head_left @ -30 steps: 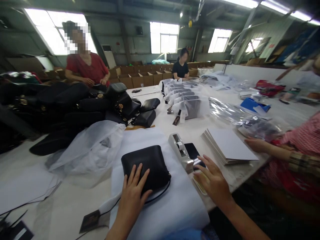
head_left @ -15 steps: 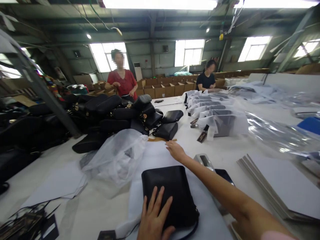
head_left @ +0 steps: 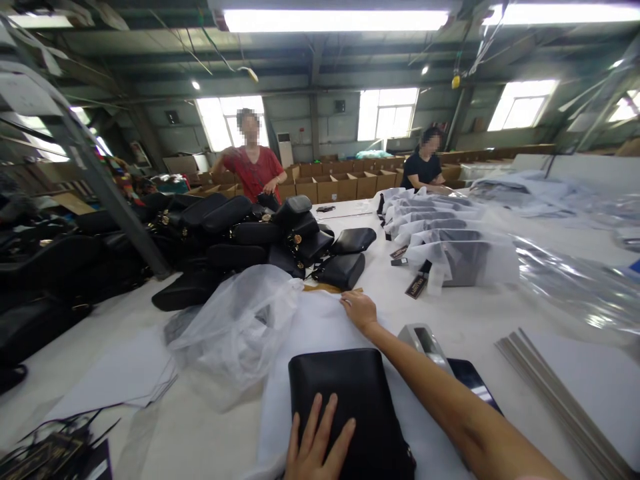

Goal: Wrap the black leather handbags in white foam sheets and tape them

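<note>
Left hand (head_left: 323,443) lies open on black bag (head_left: 345,377); right hand (head_left: 361,311) curls at white sheet's (head_left: 313,327) far edge, grip unclear. Hang tag (head_left: 416,286) lettering: illegible.

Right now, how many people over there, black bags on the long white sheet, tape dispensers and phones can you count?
People facing us: 2, one in a red top, one in a dark top
Black bag on the white sheet: 1
Tape dispenser: 1
Phone, partly hidden: 1
Total: 5
</note>
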A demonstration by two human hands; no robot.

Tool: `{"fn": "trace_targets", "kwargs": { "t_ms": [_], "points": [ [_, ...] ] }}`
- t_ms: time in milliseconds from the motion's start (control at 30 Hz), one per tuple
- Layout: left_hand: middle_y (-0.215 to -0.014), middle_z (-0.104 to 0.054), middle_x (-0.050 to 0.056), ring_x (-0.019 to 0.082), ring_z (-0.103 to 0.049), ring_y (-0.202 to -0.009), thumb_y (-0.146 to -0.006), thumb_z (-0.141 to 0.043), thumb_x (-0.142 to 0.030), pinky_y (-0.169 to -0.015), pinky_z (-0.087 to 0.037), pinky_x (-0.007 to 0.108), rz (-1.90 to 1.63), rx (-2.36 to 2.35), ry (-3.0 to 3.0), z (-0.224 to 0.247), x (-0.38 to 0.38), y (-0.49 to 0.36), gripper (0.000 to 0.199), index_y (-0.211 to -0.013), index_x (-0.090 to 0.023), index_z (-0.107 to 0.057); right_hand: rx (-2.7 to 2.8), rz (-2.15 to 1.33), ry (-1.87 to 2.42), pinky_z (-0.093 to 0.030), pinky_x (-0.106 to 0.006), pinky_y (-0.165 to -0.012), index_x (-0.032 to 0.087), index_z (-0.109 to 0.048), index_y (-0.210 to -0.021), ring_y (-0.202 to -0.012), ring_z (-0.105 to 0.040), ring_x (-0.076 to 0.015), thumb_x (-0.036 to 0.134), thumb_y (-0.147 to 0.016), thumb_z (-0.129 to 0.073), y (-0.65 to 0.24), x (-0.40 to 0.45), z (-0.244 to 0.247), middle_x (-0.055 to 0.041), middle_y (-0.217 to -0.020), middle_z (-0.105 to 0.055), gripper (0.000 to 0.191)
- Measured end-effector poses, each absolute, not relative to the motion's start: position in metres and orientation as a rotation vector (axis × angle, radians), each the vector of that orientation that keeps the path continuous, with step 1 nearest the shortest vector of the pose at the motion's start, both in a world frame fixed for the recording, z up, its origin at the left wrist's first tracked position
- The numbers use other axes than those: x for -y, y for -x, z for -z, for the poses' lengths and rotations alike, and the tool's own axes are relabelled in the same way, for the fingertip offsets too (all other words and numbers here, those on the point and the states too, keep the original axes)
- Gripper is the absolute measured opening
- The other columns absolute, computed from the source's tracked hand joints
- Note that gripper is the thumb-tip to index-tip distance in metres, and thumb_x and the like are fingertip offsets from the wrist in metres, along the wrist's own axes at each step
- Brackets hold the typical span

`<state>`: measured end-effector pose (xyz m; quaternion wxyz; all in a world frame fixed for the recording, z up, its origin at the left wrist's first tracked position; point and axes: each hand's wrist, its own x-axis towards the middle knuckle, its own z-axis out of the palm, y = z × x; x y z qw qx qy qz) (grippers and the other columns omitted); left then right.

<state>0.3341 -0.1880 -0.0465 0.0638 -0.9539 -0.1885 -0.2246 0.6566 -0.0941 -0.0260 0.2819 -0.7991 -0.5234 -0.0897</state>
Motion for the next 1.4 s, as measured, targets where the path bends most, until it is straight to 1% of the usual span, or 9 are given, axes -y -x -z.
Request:
{"fn": "trace_targets", "kwargs": {
  "t_ms": [133,333,600,733,867,967,1133,1233,1400],
  "points": [
    [-0.148,-0.050,0.012,0.040,-0.053,-0.131,-0.078,-0.073,-0.057,-0.091,-0.058,0.057,0.620,0.369,3.059,0.028,0.176,-0.326,0.084,-0.150,-0.034,-0.038,1.429,0.404,1.974,-0.049,-0.034,-0.093,0.023,-0.072,-0.097,-0.100,-0.068,-0.0200,0.023,-0.095,-0.059,-0.646,0.118,0.004,-0.0033,-0.107,-0.075,0.014],
    [-0.154,-0.044,0.009,0.022,-0.052,-0.134,-0.094,-0.055,-0.017,-0.104,-0.053,0.037,0.802,0.742,3.220,-0.036,0.136,-0.335,0.065,-0.153,-0.029,-0.032,1.525,0.554,1.769,-0.045,-0.038,-0.103,0.023,-0.072,-0.099,-0.105,-0.067,-0.0197,0.025,-0.096,-0.060,-0.613,0.177,-0.030,-0.0034,-0.111,-0.075,0.013],
    [-0.162,-0.025,0.018,0.039,-0.014,-0.151,-0.076,-0.080,-0.019,-0.116,-0.019,0.068,0.654,0.385,2.932,-0.098,0.065,-0.401,0.089,-0.152,-0.027,-0.033,1.700,0.735,1.522,-0.044,-0.043,-0.107,0.023,-0.069,-0.105,-0.104,-0.069,-0.0187,0.009,-0.091,-0.063,-0.561,0.260,-0.044,-0.0019,-0.110,-0.076,0.020],
    [-0.161,-0.031,0.013,0.038,-0.015,-0.151,-0.073,-0.084,-0.020,-0.118,-0.011,0.068,0.510,0.040,2.983,-0.107,0.065,-0.404,0.050,-0.118,-0.025,-0.065,1.883,0.670,1.447,-0.046,-0.040,-0.106,0.021,-0.068,-0.105,-0.105,-0.068,-0.0178,0.009,-0.091,-0.063,-0.556,0.286,-0.047,-0.0016,-0.112,-0.075,0.019],
    [-0.144,-0.056,0.007,0.029,-0.044,-0.140,-0.084,-0.071,-0.016,-0.119,-0.015,0.064,0.436,-0.046,3.083,-0.106,0.080,-0.389,0.009,-0.090,-0.022,-0.067,2.002,0.581,1.429,-0.049,-0.037,-0.103,0.022,-0.067,-0.110,-0.108,-0.067,-0.0179,0.014,-0.093,-0.060,-0.558,0.292,-0.057,-0.0022,-0.117,-0.073,0.020],
    [-0.113,-0.073,0.002,0.018,-0.068,-0.103,-0.091,-0.059,-0.010,-0.119,-0.025,0.053,0.427,0.011,3.027,-0.103,0.099,-0.373,0.011,-0.090,-0.021,-0.063,1.981,0.476,1.601,-0.042,-0.044,-0.111,0.023,-0.056,-0.133,-0.127,-0.056,-0.0220,0.017,-0.095,-0.057,-0.562,0.286,-0.068,-0.0073,-0.136,-0.063,0.039],
    [-0.082,-0.070,0.002,0.020,-0.067,-0.080,-0.091,-0.051,-0.004,-0.103,-0.045,0.046,0.431,0.118,2.943,-0.092,0.135,-0.346,0.018,-0.088,-0.018,-0.061,2.184,0.079,1.761,-0.026,-0.061,-0.117,0.022,-0.050,-0.142,-0.133,-0.049,-0.0318,0.052,-0.081,-0.075,-0.568,0.275,-0.080,-0.0121,-0.130,-0.065,0.072],
    [-0.084,-0.070,0.002,0.020,-0.066,-0.080,-0.092,-0.050,-0.005,-0.103,-0.045,0.047,0.473,0.185,2.947,-0.079,0.149,-0.331,0.020,-0.092,-0.019,-0.062,2.277,0.080,1.716,-0.023,-0.058,-0.118,0.024,-0.064,-0.125,-0.109,-0.064,-0.0254,0.046,-0.082,-0.075,-0.566,0.280,-0.074,-0.0058,-0.103,-0.073,0.049],
    [-0.103,-0.071,0.006,0.021,-0.066,-0.091,-0.091,-0.046,-0.001,-0.094,-0.052,0.043,0.530,0.179,3.003,-0.050,0.153,-0.310,0.037,-0.122,-0.018,-0.059,2.180,0.404,1.692,-0.046,-0.040,-0.102,0.023,-0.070,-0.105,-0.083,-0.065,-0.0176,0.019,-0.092,-0.061,-0.554,0.302,-0.048,-0.0018,-0.085,-0.070,0.016]
  ]
}}
